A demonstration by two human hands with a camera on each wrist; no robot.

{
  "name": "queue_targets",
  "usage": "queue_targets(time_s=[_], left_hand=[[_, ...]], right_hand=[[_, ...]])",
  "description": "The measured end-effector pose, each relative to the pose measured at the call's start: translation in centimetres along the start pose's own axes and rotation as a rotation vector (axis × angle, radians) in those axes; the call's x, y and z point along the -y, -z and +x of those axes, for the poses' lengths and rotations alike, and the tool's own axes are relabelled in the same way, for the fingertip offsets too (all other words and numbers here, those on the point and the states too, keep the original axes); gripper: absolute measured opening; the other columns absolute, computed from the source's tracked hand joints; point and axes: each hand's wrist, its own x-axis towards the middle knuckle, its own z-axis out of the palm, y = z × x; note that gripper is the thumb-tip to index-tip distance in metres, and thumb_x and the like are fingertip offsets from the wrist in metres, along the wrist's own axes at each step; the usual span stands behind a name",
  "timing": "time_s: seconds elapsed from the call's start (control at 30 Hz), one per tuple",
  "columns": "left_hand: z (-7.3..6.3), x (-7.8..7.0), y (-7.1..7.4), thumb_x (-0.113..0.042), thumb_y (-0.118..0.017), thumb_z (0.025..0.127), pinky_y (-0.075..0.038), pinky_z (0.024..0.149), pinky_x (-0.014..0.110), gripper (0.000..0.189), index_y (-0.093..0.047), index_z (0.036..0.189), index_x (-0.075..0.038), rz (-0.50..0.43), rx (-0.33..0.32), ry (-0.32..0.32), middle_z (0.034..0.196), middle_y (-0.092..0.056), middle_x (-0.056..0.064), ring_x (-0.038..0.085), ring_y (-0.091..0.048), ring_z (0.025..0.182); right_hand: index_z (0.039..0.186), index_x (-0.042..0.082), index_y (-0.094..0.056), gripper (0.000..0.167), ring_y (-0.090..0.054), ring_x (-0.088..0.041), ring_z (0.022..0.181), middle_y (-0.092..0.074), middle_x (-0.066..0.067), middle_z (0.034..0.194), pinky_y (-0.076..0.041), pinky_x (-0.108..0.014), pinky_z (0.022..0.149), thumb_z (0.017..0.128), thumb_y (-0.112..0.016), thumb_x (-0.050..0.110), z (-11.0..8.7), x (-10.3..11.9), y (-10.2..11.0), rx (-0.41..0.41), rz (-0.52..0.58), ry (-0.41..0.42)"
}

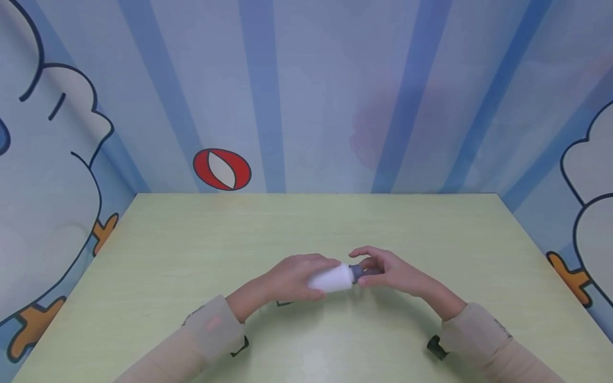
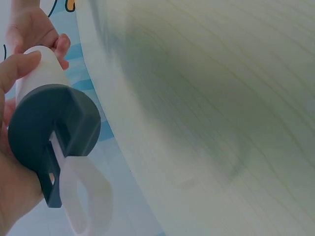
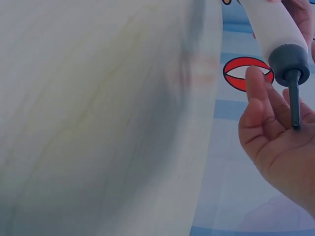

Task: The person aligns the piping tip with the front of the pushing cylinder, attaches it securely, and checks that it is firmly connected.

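A white cylindrical dispenser (image 1: 331, 279) is held above the table, tilted, in my left hand (image 1: 293, 277), whose thumb and fingers wrap its body. Its rear end, seen in the left wrist view, is a dark grey disc (image 2: 30, 130) with a bracket and a white loop (image 2: 101, 196). From its other end a thin dark nozzle (image 3: 294, 98) sticks out over the palm of my right hand (image 1: 396, 272). In the right wrist view the right fingers (image 3: 256, 86) are loosely bent around the nozzle's space, and no grip on it shows.
Beneath both hands lies a pale yellow-green table (image 1: 191, 234). A blue striped backdrop (image 1: 325, 96) with cartoon drawings, among them a red and white ball (image 1: 222, 169), stands behind and at the sides. Small dark devices (image 1: 436, 347) hang under the sleeves.
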Motion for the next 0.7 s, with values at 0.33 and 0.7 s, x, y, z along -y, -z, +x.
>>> queue_targets(time_s=[0.33,0.7], left_hand=[[-0.07,-0.14,0.07,-0.026,-0.066,0.077,-0.044,0.077,0.028,0.059,-0.044,0.13,-0.019,-0.015,0.01,-0.003,0.122,-0.053,0.0,0.013,-0.052,0.098],[-0.1,-0.05,-0.19,-0.025,-0.066,0.076,-0.044,0.076,0.027,0.056,-0.046,0.128,-0.018,0.017,-0.01,-0.043,0.12,-0.055,0.0,0.012,-0.053,0.096]], right_hand=[[0.105,-0.005,-0.044,0.031,-0.061,-0.02,0.071,-0.061,-0.02,0.098,-0.05,-0.039,0.067,0.084,-0.059,0.012,0.13,-0.19,-0.28,-0.006,0.067,0.042],[0.099,-0.003,-0.049,0.029,-0.063,-0.018,0.064,-0.063,-0.028,0.083,-0.043,-0.03,0.061,0.087,-0.054,0.023,0.43,-0.45,-0.27,-0.037,-0.033,-0.045]])
